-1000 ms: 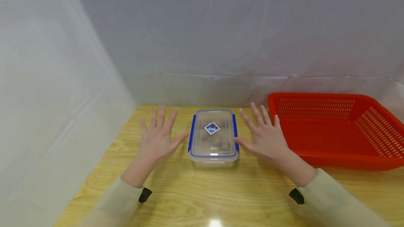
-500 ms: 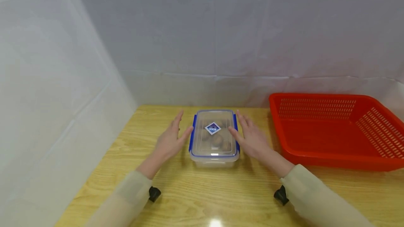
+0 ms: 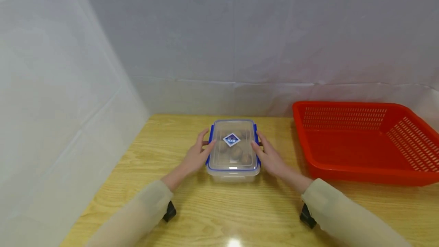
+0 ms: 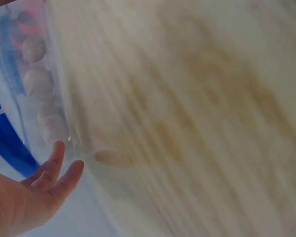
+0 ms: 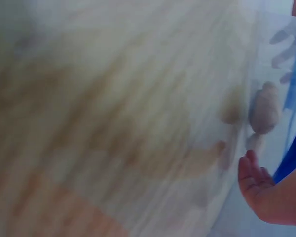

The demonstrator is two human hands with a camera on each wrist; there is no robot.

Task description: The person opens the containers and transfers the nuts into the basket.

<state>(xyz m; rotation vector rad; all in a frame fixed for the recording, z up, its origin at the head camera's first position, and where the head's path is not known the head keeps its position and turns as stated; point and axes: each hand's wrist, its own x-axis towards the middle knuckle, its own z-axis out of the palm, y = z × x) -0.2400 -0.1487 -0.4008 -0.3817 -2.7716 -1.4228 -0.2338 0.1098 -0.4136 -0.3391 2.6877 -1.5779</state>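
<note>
A clear lidded container (image 3: 233,159) with blue side clips, a diamond-shaped label and several round brownish items inside rests on the wooden table. My left hand (image 3: 194,159) is at its left side, thumb over the lid's edge and fingers loosely bent beside the wall. Mirroring it, my right hand (image 3: 271,160) is at the right side, thumb at the lid's edge. In the left wrist view, fingers of the left hand (image 4: 32,197) reach the lower wall of the container (image 4: 59,98). The right wrist view has the right hand (image 5: 274,192) close beside the container (image 5: 286,128); contact is unclear.
A red perforated basket (image 3: 360,174) stands on the table (image 3: 233,209) to the right of the container. Pale sheeting (image 3: 219,48) hangs behind the table and along its left side.
Both hands, spread wide beside the container at first, have moved inward to its two sides, their fingers bending more. The container and basket have stayed in place.
</note>
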